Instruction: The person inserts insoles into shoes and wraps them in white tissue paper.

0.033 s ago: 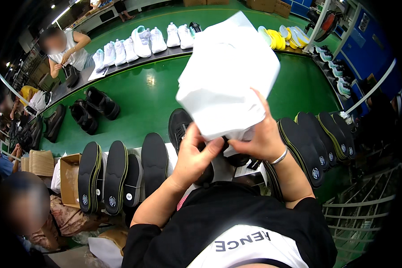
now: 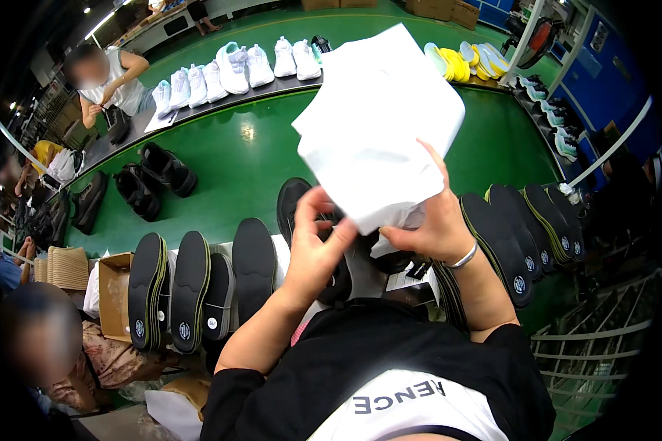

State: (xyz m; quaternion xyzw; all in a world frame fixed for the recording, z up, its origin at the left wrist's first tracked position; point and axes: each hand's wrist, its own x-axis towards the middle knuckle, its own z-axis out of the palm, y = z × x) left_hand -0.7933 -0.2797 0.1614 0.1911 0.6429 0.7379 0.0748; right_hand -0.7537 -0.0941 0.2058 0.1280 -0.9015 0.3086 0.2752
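A large, creased stack or bundle of thin white paper point(image 2: 379, 125) is raised above the table, tilted, in front of me. My right hand point(image 2: 434, 228) grips its lower right part, thumb on the near side and a finger over its face. At its lower left edge is my left hand point(image 2: 316, 242), fingers curved and spread apart from the thumb; the fingertips are slightly blurred and close to the paper's corner. Beneath and behind the hands stand black shoes point(image 2: 293, 202), partly hidden by the paper and my wrists.
Black insoles point(image 2: 254, 268) stand in rows left and right of me, by a cardboard box point(image 2: 115, 294). Black shoes point(image 2: 168, 169) rest on the green table point(image 2: 235, 184). White sneakers point(image 2: 232, 70) and yellow insoles point(image 2: 456, 65) line the far edge. Co-workers sit at the left.
My left hand's fingers have loosened from the paper's lower left edge and spread apart from the thumb. The paper has shifted slightly down and right, still in my right hand.
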